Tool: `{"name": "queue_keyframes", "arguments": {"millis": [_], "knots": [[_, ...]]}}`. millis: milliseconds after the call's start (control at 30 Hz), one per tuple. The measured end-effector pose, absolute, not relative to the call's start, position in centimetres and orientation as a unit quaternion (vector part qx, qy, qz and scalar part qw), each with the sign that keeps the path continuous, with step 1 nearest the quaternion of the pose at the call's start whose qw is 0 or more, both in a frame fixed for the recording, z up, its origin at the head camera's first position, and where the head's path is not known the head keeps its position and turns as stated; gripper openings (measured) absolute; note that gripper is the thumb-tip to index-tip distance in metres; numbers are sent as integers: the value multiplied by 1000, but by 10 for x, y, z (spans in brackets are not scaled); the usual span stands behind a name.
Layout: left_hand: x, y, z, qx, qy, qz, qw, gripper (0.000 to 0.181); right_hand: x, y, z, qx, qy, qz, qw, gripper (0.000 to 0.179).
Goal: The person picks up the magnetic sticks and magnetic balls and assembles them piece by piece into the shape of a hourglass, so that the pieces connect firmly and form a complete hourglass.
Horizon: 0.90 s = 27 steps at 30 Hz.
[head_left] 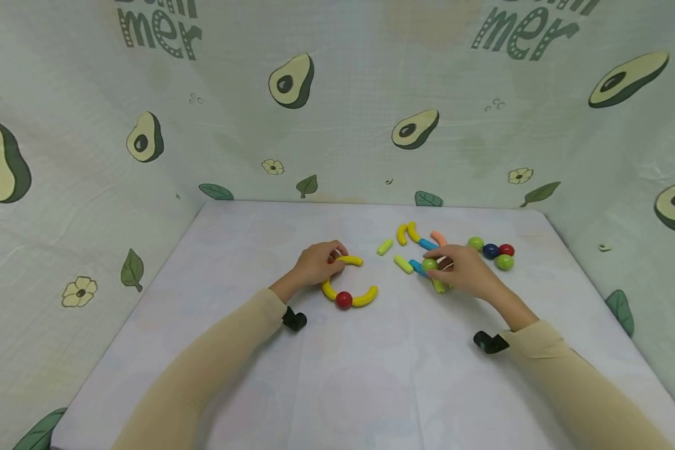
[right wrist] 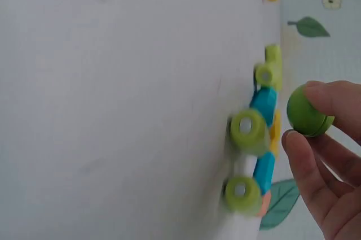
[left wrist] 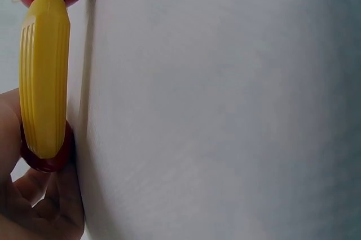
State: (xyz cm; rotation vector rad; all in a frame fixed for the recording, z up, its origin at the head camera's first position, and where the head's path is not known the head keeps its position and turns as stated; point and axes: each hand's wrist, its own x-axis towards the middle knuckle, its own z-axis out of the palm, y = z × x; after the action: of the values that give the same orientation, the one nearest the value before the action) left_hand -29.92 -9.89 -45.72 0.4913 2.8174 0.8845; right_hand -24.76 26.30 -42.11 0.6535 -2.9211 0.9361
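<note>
With thumb and fingers, my left hand [head_left: 315,264] grips a dark red ball [left wrist: 62,158] low on the table. That ball joins two curved yellow rods; one yellow rod [left wrist: 45,76] runs to a second red ball [head_left: 344,300] nearer me. Another curved yellow rod [head_left: 365,297] extends right from this second ball, so the pieces form an unclosed ring. Over on the right, my right hand [head_left: 465,272] pinches a green ball [right wrist: 307,111] between thumb and fingertips, raised above the loose rods.
Under and beside the right hand lie short light-green rods [head_left: 403,264], blue rods [head_left: 427,244] and an orange rod [head_left: 438,238]. Two loose yellow rods [head_left: 402,234] lie farther back. Right of that hand sit green balls [head_left: 504,262], a blue ball [head_left: 490,251] and a red ball [head_left: 507,250].
</note>
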Motion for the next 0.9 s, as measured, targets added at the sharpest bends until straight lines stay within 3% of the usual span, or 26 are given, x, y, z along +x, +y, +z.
{"name": "queue_keyframes", "arguments": {"millis": [367, 900], "knots": [[-300, -98, -459, 166, 939, 294, 72, 23, -260, 184, -436, 240, -902, 358, -28, 35], [-299, -102, -457, 171, 937, 297, 69, 23, -275, 144, -445, 213, -902, 372, -57, 31]]}}
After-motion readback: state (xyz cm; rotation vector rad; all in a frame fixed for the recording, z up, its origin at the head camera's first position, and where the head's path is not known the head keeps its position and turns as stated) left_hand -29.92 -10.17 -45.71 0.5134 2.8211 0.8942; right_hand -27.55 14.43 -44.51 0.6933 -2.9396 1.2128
